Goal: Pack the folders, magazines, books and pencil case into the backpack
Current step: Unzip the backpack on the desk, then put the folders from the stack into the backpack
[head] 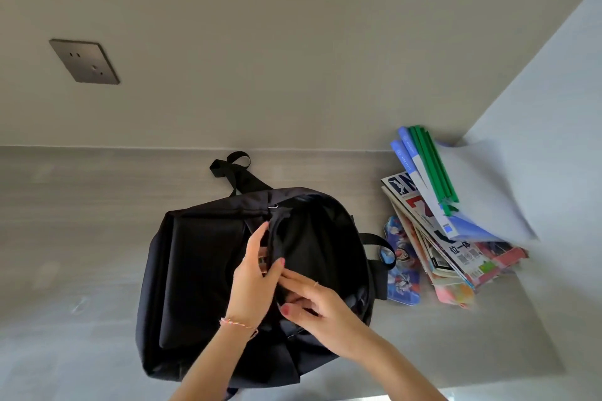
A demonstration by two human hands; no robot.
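Note:
A black backpack (202, 270) lies on the grey counter in the middle of the head view. Its main compartment gapes open on the right side. My left hand (257, 273) pinches the zipper edge of the opening. My right hand (312, 299) grips the same edge just below, fingers curled into the fabric. To the right of the bag lies a stack of magazines and books (436, 238), with blue and green folders (430, 169) on top, leaning on the side wall. A blue illustrated pencil case (402, 283) lies flat between the bag and the stack, partly hidden by a bag strap.
The counter (81, 238) runs left of the bag and meets the back wall. A dark wall socket plate (84, 61) sits high on the left. A pale side wall (537, 140) closes the corner on the right, behind the stack.

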